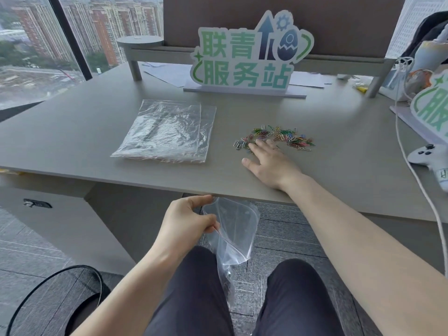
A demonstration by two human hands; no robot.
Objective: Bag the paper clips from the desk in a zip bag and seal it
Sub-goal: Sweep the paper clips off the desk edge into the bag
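Left grip (191,219) pinching open zip bag (232,229) below table (97,132) edge; right grip (266,158) flat, empty, fingertips touching paper clips (276,139) just ahead. Best raking clips toward bag mouth.

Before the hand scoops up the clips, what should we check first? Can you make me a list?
1. Bag's mouth open: the left hand holds the zip bag by its top edge below the desk, and the mouth gapes. Ok.
2. Bag right under the desk edge, ready to catch clips: ok.
3. Right hand at the paper clips: fingertips touch the near side of the pile. Ok.
4. Clips gathered together: they lie loosely spread, with strays at the edges. Not ok.
5. Path from pile to edge free: bare desk. Ok.
6. Clips already in the bag: cannot tell.
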